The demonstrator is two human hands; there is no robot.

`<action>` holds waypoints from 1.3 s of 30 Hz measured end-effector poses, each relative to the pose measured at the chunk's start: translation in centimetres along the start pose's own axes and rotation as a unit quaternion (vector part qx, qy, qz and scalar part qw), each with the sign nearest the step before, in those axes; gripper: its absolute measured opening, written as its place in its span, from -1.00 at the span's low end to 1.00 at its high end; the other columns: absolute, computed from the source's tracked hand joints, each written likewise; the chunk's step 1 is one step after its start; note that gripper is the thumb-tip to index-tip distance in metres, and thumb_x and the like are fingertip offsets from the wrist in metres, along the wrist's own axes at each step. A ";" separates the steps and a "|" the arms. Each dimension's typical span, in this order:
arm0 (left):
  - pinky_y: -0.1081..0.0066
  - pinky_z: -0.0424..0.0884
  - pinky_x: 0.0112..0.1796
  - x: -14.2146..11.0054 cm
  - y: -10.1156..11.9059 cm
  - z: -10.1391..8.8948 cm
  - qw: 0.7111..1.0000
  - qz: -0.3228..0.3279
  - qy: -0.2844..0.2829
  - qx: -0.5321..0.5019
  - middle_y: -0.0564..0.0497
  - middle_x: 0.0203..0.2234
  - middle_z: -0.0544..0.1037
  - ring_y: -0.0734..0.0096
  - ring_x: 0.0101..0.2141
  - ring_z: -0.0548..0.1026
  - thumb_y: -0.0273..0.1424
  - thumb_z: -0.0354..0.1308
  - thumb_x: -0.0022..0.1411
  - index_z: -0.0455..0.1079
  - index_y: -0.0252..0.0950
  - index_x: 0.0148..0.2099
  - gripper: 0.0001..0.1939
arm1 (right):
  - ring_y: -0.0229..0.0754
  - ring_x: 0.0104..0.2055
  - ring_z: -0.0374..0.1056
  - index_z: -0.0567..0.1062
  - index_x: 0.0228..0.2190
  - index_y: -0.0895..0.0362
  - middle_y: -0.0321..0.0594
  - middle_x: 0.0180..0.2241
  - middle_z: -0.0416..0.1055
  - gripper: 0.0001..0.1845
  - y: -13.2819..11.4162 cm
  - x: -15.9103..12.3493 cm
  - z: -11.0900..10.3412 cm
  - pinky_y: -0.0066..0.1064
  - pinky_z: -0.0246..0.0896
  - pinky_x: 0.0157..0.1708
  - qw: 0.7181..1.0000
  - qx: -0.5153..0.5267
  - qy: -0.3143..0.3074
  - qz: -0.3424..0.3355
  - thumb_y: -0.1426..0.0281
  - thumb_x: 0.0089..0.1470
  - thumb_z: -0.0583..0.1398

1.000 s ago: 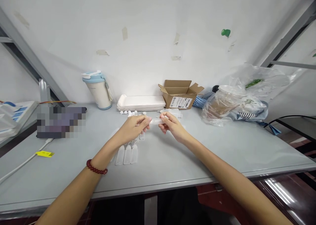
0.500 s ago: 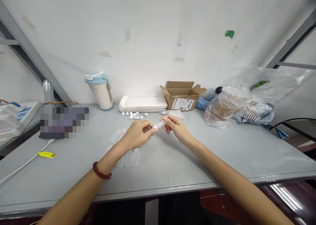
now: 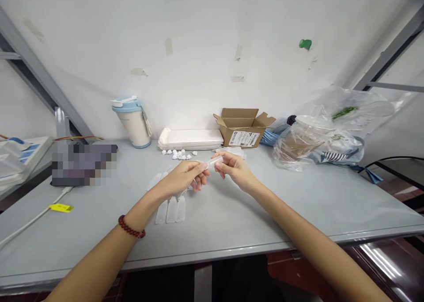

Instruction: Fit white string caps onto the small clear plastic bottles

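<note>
Above the table, both of my hands meet at a small translucent plastic tube (image 3: 217,160). My right hand (image 3: 236,169) pinches its body between thumb and fingers. At the tube's left end, the thumb and forefinger of my left hand (image 3: 187,176) are closed on a small white tip that looks like a cap, mostly covered by the fingers. Several similar flat translucent tubes (image 3: 171,210) lie in rows under and beside my left wrist, partly hidden by it. Beyond my hands sits a loose cluster of small white caps (image 3: 179,154). More clear tubes (image 3: 236,151) lie behind my right hand.
Along the wall stand a cream cup with a blue lid (image 3: 132,125), a stack of white trays or sleeves (image 3: 194,138) and an open cardboard box (image 3: 245,134). A plastic-wrapped container (image 3: 300,140) is at right. A blurred dark device (image 3: 82,165) with a white cable lies left.
The tube has tilted and turned slightly between my hands, and my left fingers have shifted at its capped end. My right hand keeps its pinch. The view has swayed a little.
</note>
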State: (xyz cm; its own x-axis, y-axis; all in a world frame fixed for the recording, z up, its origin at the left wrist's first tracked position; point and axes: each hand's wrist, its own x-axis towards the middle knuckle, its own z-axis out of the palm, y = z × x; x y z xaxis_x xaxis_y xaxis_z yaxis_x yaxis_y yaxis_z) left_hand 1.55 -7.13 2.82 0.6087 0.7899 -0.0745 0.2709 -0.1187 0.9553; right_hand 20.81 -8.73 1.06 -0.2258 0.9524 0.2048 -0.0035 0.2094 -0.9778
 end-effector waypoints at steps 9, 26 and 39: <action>0.48 0.20 -0.53 -0.3 0.2 0.4 0.974 0.097 0.059 0.197 0.08 -0.69 0.34 0.50 -0.61 0.30 -0.22 -0.01 0.22 0.27 -0.30 -0.58 -0.62 | -0.36 -0.67 0.08 0.36 -0.41 0.14 -0.46 -0.72 0.18 -0.66 0.7 -0.2 0.3 -0.45 0.00 -0.60 0.999 -0.030 0.011 -0.012 0.11 -0.02 0.21; 0.44 0.35 -0.53 0.0 0.0 -0.5 0.997 -0.012 -0.018 -0.067 0.00 -0.55 0.46 0.45 -0.55 0.44 -0.06 0.06 0.19 0.41 -0.34 -0.44 -0.57 | -0.33 -0.57 0.21 0.45 -0.29 0.16 -0.33 -0.58 0.33 -0.62 -0.2 -0.4 0.7 -0.42 0.15 -0.52 0.997 -0.070 0.033 -0.023 0.13 -0.05 0.24; 0.40 0.43 -0.44 -0.3 0.7 -0.2 0.997 -0.001 0.060 -0.051 0.01 -0.63 0.52 0.38 -0.53 0.49 -0.24 0.32 -0.04 0.42 -0.36 -0.39 -0.72 | -0.35 -0.61 0.20 0.47 -0.55 0.20 -0.26 -0.59 0.37 -0.67 0.2 -0.9 1.6 -0.45 0.13 -0.58 0.996 -0.091 0.016 0.006 0.16 -0.02 0.23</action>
State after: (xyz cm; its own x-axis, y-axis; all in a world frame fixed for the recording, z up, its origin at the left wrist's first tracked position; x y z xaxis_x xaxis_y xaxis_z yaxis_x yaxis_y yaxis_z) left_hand 1.37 -7.32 3.56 0.5130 0.8571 -0.0475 0.1903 -0.0596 0.9799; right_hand 19.46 -9.85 0.60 -0.1938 0.9608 0.1981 0.1771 0.2328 -0.9563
